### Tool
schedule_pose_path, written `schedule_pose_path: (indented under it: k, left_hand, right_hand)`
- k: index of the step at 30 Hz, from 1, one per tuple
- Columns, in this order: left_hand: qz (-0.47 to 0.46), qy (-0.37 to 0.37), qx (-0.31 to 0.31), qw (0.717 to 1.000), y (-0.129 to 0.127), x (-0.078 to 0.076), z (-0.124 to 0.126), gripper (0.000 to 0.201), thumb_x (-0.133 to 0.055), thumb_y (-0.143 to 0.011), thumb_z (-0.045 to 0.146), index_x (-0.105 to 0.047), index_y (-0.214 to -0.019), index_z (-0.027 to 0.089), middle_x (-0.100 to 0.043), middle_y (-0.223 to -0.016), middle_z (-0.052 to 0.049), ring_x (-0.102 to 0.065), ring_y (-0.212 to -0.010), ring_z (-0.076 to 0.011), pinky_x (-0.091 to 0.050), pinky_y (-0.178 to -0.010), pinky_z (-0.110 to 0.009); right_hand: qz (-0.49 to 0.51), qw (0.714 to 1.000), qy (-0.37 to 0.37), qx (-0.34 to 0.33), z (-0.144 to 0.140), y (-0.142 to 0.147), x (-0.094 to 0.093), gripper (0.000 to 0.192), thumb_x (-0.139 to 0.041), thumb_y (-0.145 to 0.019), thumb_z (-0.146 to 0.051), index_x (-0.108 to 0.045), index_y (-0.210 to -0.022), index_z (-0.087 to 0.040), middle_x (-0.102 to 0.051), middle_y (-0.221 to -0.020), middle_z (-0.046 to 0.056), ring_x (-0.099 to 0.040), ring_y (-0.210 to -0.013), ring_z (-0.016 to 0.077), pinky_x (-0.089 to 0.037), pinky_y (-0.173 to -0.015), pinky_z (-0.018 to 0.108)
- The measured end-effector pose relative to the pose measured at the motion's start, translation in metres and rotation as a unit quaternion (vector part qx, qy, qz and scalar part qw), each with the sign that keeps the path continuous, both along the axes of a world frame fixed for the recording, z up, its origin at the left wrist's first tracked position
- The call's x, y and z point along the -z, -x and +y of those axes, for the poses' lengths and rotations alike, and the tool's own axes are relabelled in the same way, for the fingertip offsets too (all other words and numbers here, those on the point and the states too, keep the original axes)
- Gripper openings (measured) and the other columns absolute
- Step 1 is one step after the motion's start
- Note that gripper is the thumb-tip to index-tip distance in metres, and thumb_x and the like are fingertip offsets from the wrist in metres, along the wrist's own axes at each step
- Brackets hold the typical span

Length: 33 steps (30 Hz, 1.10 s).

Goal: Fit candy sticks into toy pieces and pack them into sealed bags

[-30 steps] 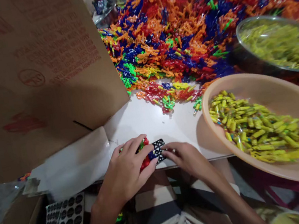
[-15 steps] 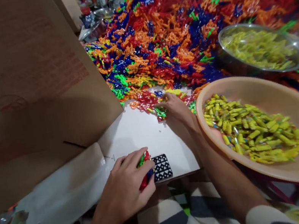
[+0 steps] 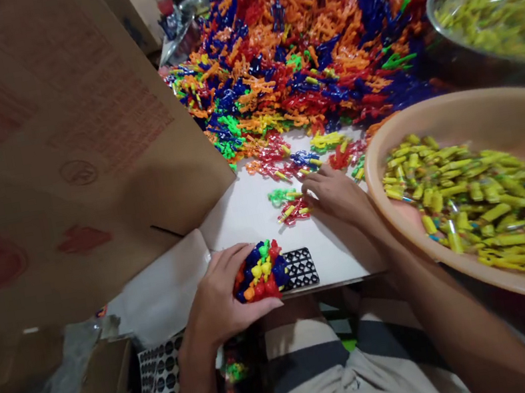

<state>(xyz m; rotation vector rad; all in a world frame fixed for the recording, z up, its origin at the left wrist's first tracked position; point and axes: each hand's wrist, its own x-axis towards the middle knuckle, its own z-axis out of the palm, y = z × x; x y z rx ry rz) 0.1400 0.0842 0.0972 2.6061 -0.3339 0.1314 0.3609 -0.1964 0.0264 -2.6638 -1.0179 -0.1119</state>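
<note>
My left hand (image 3: 222, 298) curls round a cluster of small plastic toy figures (image 3: 261, 275) in red, blue, yellow and green at the table's front edge. A black grid tray with round holes (image 3: 300, 268) shows just right of the cluster; whether the figures stand in it is hidden. My right hand (image 3: 336, 195) rests low over the white table, fingers bent and drawn together at the ends of a green toy packet (image 3: 283, 195) and a red toy packet (image 3: 294, 211). Its fingertips are partly hidden, so what they grip is unclear.
A large heap of coloured toy packets (image 3: 307, 46) covers the back of the white table (image 3: 246, 216). On the right stand a peach basin (image 3: 380, 203) of yellow tubes and a metal bowl (image 3: 433, 14) of yellow pieces. A cardboard box (image 3: 133, 151) blocks the left.
My right hand has come slightly nearer, and green and red packets now lie apart from the pile. My left hand has opened out somewhat around the cluster, showing more figures. The view has shifted.
</note>
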Motion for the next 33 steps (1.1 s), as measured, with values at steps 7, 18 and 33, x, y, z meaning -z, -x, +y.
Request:
schedule_pose_path:
  k: [7, 18, 33]
  left_hand:
    - [-0.044, 0.011, -0.056, 0.997, -0.002, 0.007, -0.028, 0.076, -0.098, -0.087, 0.052, -0.066, -0.151, 0.026, -0.077, -0.143, -0.013, -0.073, -0.131, -0.0364, -0.058, -0.118, -0.054]
    - [-0.044, 0.017, -0.150, 0.988, -0.008, 0.015, -0.061, 0.071, -0.087, -0.095, 0.058, -0.065, -0.151, 0.020, -0.075, -0.144, -0.017, -0.069, -0.136, -0.0409, -0.054, -0.121, -0.060]
    - [0.021, 0.363, -0.203, 0.909, 0.061, 0.124, -0.051, 0.115, -0.085, -0.096, 0.058, -0.009, -0.178, 0.032, -0.058, -0.169, -0.022, -0.066, -0.154, -0.0350, -0.053, -0.129, -0.057]
  right_hand:
    - [0.044, 0.997, -0.029, 0.057, -0.009, 0.026, 0.007, 0.016, -0.065, -0.114, -0.026, -0.073, -0.123, -0.015, -0.076, -0.117, 0.010, -0.072, -0.097, 0.0236, -0.060, -0.086, 0.038]
    - [0.113, 0.972, -0.166, 0.126, -0.028, 0.091, 0.021, 0.026, -0.077, -0.111, -0.040, -0.075, -0.123, -0.017, -0.077, -0.121, 0.007, -0.077, -0.104, 0.0225, -0.067, -0.092, 0.042]
    - [0.375, 0.878, -0.282, 0.092, -0.048, 0.140, 0.016, 0.042, -0.071, -0.094, -0.065, -0.075, -0.092, -0.022, -0.069, -0.061, -0.001, -0.064, -0.050, 0.0216, -0.047, -0.050, 0.030]
